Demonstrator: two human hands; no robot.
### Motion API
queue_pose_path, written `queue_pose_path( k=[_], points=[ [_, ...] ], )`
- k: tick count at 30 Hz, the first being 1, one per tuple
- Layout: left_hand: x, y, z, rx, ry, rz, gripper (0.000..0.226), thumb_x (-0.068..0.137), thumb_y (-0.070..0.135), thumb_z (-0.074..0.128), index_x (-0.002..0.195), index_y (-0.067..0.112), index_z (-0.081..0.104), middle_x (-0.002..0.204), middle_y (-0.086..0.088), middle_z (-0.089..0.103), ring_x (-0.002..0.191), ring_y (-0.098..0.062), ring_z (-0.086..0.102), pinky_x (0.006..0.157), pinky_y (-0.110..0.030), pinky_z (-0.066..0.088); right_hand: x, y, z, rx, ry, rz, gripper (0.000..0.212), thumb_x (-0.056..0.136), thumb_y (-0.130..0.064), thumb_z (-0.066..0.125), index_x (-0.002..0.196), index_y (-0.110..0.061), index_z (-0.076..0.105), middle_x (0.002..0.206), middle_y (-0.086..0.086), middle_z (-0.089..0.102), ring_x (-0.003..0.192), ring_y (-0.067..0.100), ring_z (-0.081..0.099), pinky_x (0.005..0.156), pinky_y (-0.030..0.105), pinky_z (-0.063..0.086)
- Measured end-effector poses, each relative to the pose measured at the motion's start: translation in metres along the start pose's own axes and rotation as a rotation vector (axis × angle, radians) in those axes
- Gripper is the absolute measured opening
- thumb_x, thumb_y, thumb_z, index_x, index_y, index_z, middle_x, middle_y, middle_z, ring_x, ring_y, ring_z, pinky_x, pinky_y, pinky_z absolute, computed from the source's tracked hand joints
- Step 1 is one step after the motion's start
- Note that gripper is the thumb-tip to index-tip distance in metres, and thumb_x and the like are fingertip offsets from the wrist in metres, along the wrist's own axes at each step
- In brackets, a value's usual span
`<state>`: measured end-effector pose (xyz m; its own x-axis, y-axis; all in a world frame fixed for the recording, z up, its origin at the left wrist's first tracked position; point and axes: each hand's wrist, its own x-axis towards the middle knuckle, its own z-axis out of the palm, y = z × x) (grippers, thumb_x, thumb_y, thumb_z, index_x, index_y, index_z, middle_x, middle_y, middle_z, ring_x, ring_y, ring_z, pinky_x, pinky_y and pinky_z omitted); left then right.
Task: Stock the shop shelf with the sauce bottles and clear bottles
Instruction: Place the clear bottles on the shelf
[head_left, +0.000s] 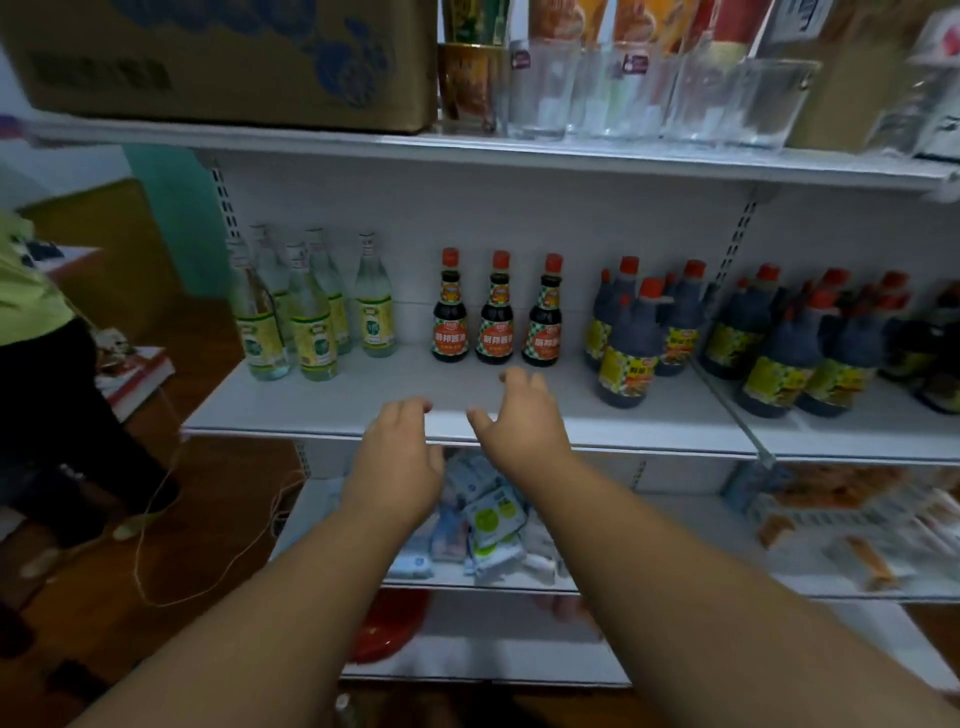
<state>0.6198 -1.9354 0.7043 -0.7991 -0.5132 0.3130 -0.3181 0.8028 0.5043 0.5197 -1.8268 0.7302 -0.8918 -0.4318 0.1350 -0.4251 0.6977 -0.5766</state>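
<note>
Three dark sauce bottles (497, 309) with red caps and orange labels stand in a row at the back of the white middle shelf (337, 400). Left of them stand several clear bottles (310, 312) with yellow-green labels. My left hand (397, 457) and my right hand (522, 421) hover side by side over the shelf's front edge, in front of the sauce bottles. Both have loosely curled fingers and hold nothing.
Larger dark sauce jugs (631, 338) with handles fill the shelf to the right. Drinking glasses (613, 88) and a cardboard box (223, 57) sit on the shelf above. Small packets (488, 514) lie on the lower shelf. A person (36, 332) stands at the left, with cords on the floor.
</note>
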Motion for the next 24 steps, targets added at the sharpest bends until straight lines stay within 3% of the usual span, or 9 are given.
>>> queue_pose_path(
  k=[6, 13, 17, 24],
  points=[
    [-0.052, -0.038, -0.042, 0.082, 0.074, -0.153, 0.047, 0.089, 0.028, 0.06, 0.133, 0.02, 0.047, 0.129, -0.004, 0.052, 0.118, -0.025, 0.051, 0.096, -0.041, 0.047, -0.031, -0.03, 0.025, -0.027, -0.086, -0.148, 0.058, 0.094, -0.042, 0.058, 0.141, -0.013, 0.04, 0.136, 0.013, 0.043, 0.123, 0.034, 0.045, 0.099, 0.044, 0.045],
    [-0.107, -0.08, -0.036, 0.175, -0.043, -0.227, 0.045, 0.088, 0.027, 0.06, 0.131, 0.024, 0.045, 0.124, -0.002, 0.053, 0.114, -0.021, 0.052, 0.095, -0.042, 0.049, -0.078, -0.037, 0.085, -0.041, -0.189, -0.225, 0.047, 0.09, -0.039, 0.062, 0.124, -0.01, 0.048, 0.124, 0.016, 0.047, 0.114, 0.037, 0.05, 0.094, 0.044, 0.047],
    [-0.108, -0.127, -0.026, 0.163, -0.102, -0.225, 0.049, 0.091, 0.028, 0.058, 0.137, 0.024, 0.042, 0.133, 0.001, 0.051, 0.121, -0.018, 0.049, 0.099, -0.04, 0.046, -0.082, -0.057, 0.121, -0.029, -0.206, -0.198, 0.048, 0.091, -0.038, 0.062, 0.13, -0.014, 0.048, 0.13, 0.014, 0.045, 0.117, 0.033, 0.05, 0.097, 0.042, 0.046],
    [-0.108, -0.228, 0.001, 0.097, -0.337, -0.211, 0.04, 0.087, 0.027, 0.06, 0.126, 0.021, 0.051, 0.122, -0.002, 0.057, 0.114, -0.024, 0.055, 0.093, -0.043, 0.049, -0.102, -0.073, 0.21, -0.089, -0.284, -0.04, 0.05, 0.091, -0.038, 0.062, 0.132, -0.014, 0.048, 0.13, 0.012, 0.046, 0.119, 0.031, 0.048, 0.095, 0.037, 0.042]
  ],
)
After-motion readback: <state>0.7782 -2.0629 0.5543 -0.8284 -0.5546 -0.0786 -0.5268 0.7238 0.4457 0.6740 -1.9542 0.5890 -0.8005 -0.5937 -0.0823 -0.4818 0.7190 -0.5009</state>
